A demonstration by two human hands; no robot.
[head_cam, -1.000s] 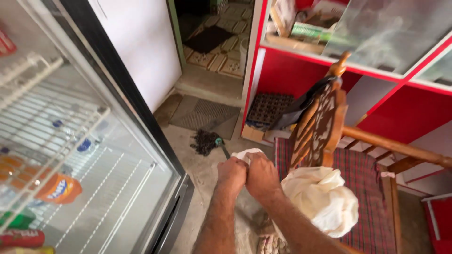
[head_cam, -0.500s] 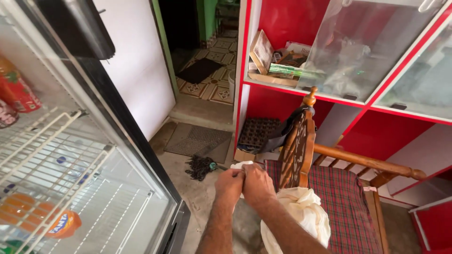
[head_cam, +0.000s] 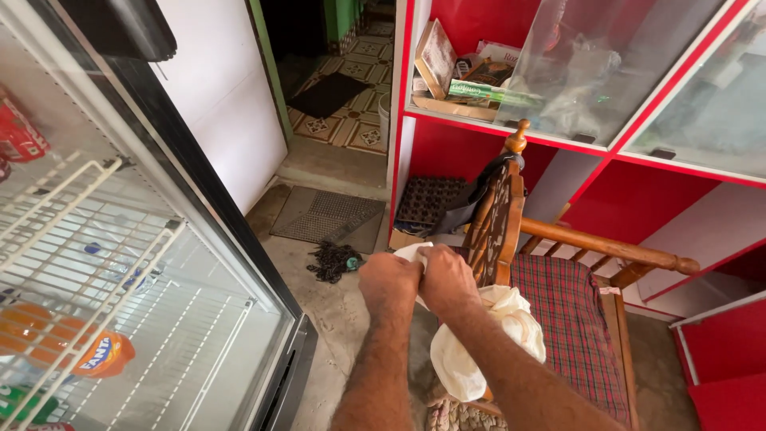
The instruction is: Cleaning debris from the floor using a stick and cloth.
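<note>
Both hands meet at centre frame, fists pressed side by side. Left hand [head_cam: 388, 279] has its fingers curled tight around a white cloth [head_cam: 487, 343]; right hand [head_cam: 448, 279] is clenched on the same cloth just beside it. A small corner of the cloth pokes up above the knuckles, and the bulk hangs in a bunched lump below the right forearm, against the near edge of the chair [head_cam: 558, 255]. Chair is carved wood with a turned post, a long armrest and a red plaid cushion [head_cam: 570, 311]; a dark garment [head_cam: 479, 195] is draped over its back. Left of the hands, a glass fridge door [head_cam: 144, 263] with white wire shelves behind it, an orange bottle [head_cam: 96, 355] lying on a low shelf. On the concrete floor beyond the hands, a dark mop head [head_cam: 331, 261] lies just short of a grey mat [head_cam: 327, 215]. Behind the chair, a red cabinet [head_cam: 638, 191] with glass panels; boxes [head_cam: 459, 76] sit on its upper shelf. A dark tray [head_cam: 431, 199] leans at its base.
</note>
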